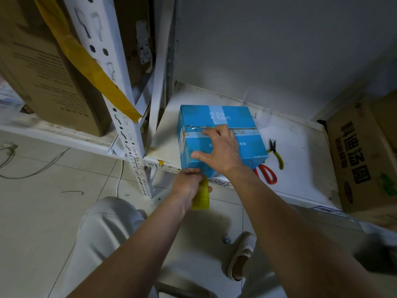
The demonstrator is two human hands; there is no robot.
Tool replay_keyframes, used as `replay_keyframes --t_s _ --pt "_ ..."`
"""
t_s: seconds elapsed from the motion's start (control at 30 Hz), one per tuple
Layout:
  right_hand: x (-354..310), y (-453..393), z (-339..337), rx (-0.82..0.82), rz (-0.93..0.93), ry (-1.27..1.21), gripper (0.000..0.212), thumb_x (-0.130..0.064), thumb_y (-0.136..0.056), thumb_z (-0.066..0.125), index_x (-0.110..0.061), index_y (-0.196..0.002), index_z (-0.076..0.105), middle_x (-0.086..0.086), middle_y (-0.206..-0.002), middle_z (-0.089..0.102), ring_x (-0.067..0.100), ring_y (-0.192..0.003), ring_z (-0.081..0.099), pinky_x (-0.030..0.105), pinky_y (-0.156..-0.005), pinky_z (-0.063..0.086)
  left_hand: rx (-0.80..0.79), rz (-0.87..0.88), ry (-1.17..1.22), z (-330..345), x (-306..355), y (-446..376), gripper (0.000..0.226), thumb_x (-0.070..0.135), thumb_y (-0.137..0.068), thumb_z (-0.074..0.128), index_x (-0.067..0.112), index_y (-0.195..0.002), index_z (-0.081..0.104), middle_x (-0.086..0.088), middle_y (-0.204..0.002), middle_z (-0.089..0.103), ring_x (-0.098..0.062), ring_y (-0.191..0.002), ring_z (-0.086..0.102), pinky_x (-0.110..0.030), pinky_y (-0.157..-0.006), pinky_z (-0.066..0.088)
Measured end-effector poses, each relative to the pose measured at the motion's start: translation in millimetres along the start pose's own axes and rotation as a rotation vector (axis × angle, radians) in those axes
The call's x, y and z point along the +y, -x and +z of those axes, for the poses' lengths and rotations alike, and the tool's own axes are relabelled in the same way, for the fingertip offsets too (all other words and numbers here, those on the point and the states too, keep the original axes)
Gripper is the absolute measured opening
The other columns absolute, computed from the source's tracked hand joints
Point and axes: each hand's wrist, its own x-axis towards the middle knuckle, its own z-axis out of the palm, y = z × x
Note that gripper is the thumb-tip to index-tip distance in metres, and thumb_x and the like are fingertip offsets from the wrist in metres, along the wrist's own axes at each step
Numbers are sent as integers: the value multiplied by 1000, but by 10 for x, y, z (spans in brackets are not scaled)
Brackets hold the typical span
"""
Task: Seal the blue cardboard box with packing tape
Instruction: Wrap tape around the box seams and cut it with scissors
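Blue box (223, 138), low shelf (300, 147) front edge, sealing in hand.
Our right hand (219, 150) lies spread flat on the lid; our left hand (189, 183), at 7 o'clock of the box, grips the yellow tape roll (200, 196). Risk: tape may wrinkle or wander off the seam if the overhanging box shifts.

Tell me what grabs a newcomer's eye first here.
The blue box on the white shelf stands out, with the right hand spread flat on its top. Below its near edge, the left hand grips a yellowish tape roll. Red-handled scissors lie right of the box.
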Motion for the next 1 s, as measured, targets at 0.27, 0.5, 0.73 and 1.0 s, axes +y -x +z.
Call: replay_keyframes --t_s 0.27,0.5,0.73,1.0 --pt "89 119 67 -30 -80 75 89 -65 -71 64 -28 -144 31 -3 -143 29 21 -130 22 38 -112 19 24 107 -50 -41 96 -33 10 3 -90 57 12 -87 55 -13 -83 64 -25 -59 61 -37 -66 55" --pt "178 124 -45 116 32 -205 58 -48 -86 57 -23 -136 46 0 -139 37 18 -130 31 36 -112 28 42 104 -38 -82 196 -78 12 -3 -87 58 9 -89 55 -14 -80 61 -20 -45 63 -25 -40 52" --pt "1023 560 138 417 848 -119 39 -13 -87 64 -9 -124 51 11 -126 48 24 -116 48 32 -95 44 67 64 2 -68 140 -167 18 8 -84 65 17 -99 60 -10 -89 67 -17 -48 67 -31 -53 56" --pt "1330 578 328 -55 861 96 58 -28 -90 61 -9 -138 36 11 -136 43 24 -123 45 35 -101 43 132 90 -10 -86 76 -203 32 18 -80 71 15 -110 64 -10 -110 66 -32 -95 64 -46 -82 52"
